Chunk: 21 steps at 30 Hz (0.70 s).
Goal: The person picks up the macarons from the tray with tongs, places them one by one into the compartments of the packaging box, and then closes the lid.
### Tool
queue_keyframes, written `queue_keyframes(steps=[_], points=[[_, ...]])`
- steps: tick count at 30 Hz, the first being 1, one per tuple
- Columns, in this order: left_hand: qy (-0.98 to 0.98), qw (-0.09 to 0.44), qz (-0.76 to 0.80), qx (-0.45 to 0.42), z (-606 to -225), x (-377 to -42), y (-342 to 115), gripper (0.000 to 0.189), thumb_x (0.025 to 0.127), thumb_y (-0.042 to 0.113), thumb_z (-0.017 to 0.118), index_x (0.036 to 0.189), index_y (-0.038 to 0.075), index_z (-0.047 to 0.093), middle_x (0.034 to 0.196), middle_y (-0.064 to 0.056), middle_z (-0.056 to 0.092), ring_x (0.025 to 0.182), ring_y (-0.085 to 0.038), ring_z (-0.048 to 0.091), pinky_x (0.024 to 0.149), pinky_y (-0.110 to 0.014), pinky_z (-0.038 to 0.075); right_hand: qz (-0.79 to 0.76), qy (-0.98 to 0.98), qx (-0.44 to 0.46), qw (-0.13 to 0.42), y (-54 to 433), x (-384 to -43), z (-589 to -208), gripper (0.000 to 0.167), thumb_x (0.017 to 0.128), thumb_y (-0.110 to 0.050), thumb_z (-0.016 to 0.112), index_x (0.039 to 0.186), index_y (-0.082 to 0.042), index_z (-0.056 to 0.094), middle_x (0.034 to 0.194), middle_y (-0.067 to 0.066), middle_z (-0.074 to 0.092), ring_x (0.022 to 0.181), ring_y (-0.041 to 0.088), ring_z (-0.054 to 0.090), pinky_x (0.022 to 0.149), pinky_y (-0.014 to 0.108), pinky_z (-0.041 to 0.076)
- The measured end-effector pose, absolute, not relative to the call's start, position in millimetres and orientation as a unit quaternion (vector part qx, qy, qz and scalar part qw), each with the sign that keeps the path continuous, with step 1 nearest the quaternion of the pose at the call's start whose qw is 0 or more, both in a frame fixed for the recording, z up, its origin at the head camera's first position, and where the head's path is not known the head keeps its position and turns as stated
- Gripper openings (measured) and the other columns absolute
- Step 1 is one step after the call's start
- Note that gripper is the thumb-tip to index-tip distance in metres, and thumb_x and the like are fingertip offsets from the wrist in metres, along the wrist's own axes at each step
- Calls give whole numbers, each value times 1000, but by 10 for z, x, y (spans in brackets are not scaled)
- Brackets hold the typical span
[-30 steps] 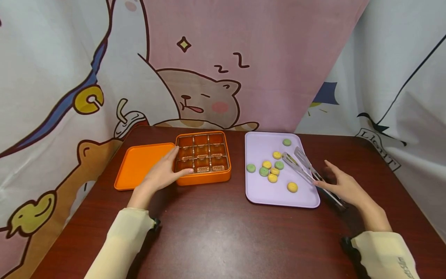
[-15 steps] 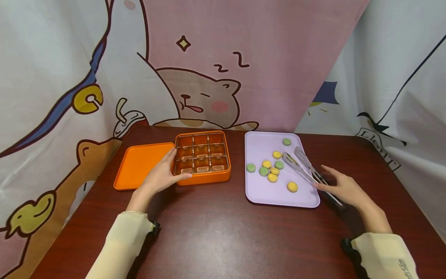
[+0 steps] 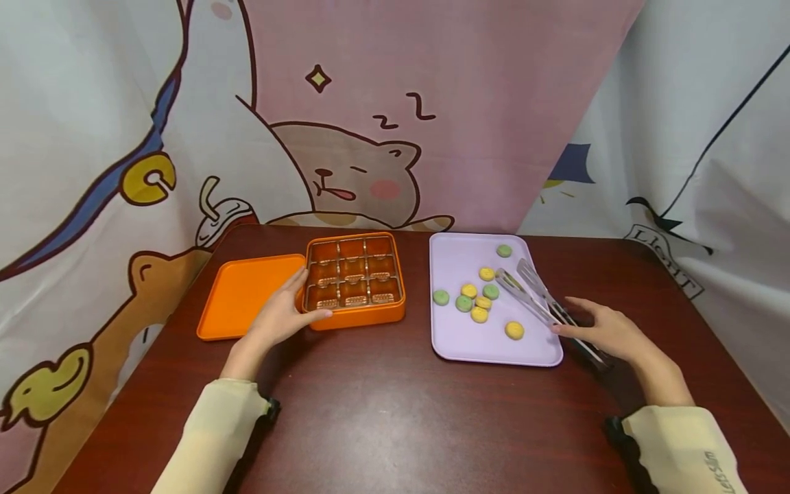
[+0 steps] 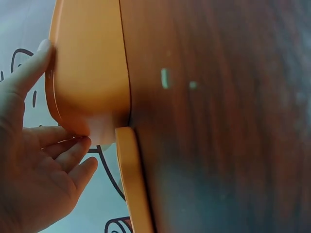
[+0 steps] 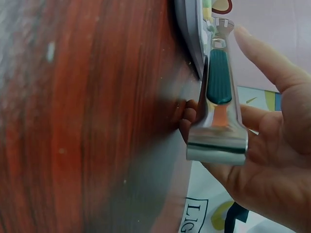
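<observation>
My left hand holds the near left corner of a square orange box, thumb along its front wall and fingers on its left side. A clear insert divides the box into several compartments. In the left wrist view the fingertips touch the box wall. Metal tongs with a dark green grip lie spread across the right rim of a lilac tray. My right hand is around them, thumb beside one arm and relaxed fingers on the far side. Green and yellow macaron-like sweets lie scattered on the tray.
An orange lid lies flat on the table left of the box. The dark wooden table ends at a printed cloth behind, which also hangs on both sides.
The left thumb and fingers have drawn back slightly toward me along the box corner. The right hand and the tongs stay in place; the whole view has shifted a little.
</observation>
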State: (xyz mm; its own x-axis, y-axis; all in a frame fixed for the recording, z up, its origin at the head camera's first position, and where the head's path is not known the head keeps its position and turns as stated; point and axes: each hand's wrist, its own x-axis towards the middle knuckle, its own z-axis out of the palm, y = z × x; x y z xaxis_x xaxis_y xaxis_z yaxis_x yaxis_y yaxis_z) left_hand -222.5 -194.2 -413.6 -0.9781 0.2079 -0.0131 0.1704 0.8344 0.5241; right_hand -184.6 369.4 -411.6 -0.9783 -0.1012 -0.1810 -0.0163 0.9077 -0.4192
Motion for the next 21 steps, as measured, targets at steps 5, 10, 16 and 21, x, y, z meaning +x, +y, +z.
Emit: queue_keyframes(steps=[5, 10, 16, 21], points=[[953, 36, 282, 102, -4132, -2228, -1951, 108, 84, 57, 73, 159, 3, 18, 168, -17, 13, 145, -46, 34, 113, -60, 36, -200, 975, -30, 91, 3696, -1829, -4118, 86, 88, -58, 66, 145, 3, 46, 138, 39, 50, 116, 51, 54, 89, 65, 48], [950, 39, 291, 106, -4141, -2228, -1949, 106, 85, 59, 71, 159, 3, 19, 168, -16, 14, 146, -45, 32, 113, -60, 36, -197, 977, -33, 79, 3683, -1814, -4121, 73, 87, -54, 69, 131, 4, 61, 132, 34, 57, 110, 45, 58, 85, 57, 51], [948, 38, 299, 106, -4151, -2217, -1963, 104, 86, 56, 71, 159, 2, 20, 167, -17, 15, 144, -45, 36, 113, -61, 36, -203, 975, -51, 72, 3665, -1817, -4138, 60, 87, -48, 72, 115, 5, 70, 136, 32, 57, 120, 50, 54, 91, 63, 49], [948, 34, 297, 110, -4157, -2228, -1953, 103, 85, 56, 72, 158, 2, 21, 167, -16, 17, 141, -45, 39, 113, -60, 36, -206, 975, -51, 69, 3704, -1816, -4141, 56, 88, -45, 72, 114, 5, 70, 135, 32, 57, 117, 48, 56, 88, 57, 51]])
